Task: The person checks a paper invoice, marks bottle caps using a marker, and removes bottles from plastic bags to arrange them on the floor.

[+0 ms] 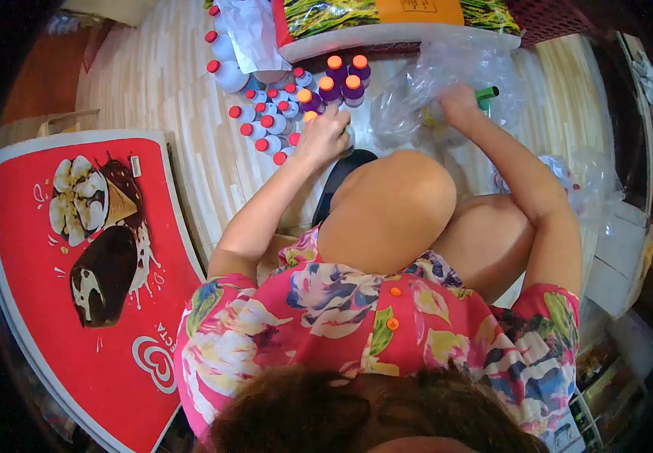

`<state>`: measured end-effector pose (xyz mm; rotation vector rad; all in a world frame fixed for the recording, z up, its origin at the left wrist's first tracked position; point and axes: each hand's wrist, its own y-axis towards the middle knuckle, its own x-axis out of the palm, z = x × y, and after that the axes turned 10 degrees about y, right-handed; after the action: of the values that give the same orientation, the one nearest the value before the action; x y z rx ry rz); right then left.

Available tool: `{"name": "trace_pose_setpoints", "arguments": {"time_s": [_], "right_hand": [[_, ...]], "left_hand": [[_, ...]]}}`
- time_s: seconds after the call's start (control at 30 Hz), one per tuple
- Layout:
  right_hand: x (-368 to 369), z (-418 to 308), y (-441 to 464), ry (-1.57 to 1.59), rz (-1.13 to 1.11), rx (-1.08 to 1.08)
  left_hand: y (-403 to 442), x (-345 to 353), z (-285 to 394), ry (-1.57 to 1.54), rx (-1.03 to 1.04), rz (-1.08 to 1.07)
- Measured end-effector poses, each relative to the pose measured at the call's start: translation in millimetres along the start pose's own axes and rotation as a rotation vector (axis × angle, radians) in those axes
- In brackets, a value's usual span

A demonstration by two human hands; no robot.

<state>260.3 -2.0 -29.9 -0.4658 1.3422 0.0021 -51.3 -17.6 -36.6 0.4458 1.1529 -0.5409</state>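
Past the bare raised knee (391, 204), the left hand (323, 136) is at twelve o'clock, its fingers curled narrow beside purple, orange-capped plastic bottles (329, 91) (whether they grip anything, I cannot tell), with small pale red-capped bottles (270, 123) towards eleven. At one o'clock, the right hand (458, 106) is at a crumpled clear plastic bag (398, 113), fingers too obscured to read, near a green cylindrical piece (486, 93); farther off lies a printed orange-and-green sack (402, 15)

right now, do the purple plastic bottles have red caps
No, the purple plastic bottles have orange caps; the pale bottles beside them have red.
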Motion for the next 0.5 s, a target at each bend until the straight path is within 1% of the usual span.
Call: {"name": "trace_pose_setpoints", "arguments": {"time_s": [0.03,0.07,0.13,0.17,0.27,0.37,0.47,0.5], "right_hand": [[-9.6,-1.3,-1.4,-0.002,-0.027,0.021],[-17.0,-2.1,-1.1,-0.006,-0.05,0.042],[-16.9,5.5,0.1,0.043,-0.02,0.059],[-16.0,11.1,-1.4,0.069,-0.008,0.074],[-6.0,22.8,-6.6,0.131,0.056,-0.008],[-31.0,8.5,-15.8,0.088,-0.16,0.033],[9.4,22.1,-9.6,0.197,0.069,-0.047],[5.2,18.7,-13.0,0.199,0.102,-0.091]], "left_hand": [[2.4,-3.4,3.9,-0.02,0.042,0.028],[3.3,-0.4,2.2,0.001,0.029,0.016],[8.4,14.3,-3.6,0.039,0.01,-0.011],[11.0,21.0,-7.6,0.031,0.009,0.008],[19.1,31.7,-13.0,0.007,0.004,0.064],[25.9,26.4,-7.4,0.017,-0.022,0.098],[29.2,22.8,0.1,0.158,-0.033,0.095],[29.6,20.3,4.1,0.167,0.002,0.193]]}}
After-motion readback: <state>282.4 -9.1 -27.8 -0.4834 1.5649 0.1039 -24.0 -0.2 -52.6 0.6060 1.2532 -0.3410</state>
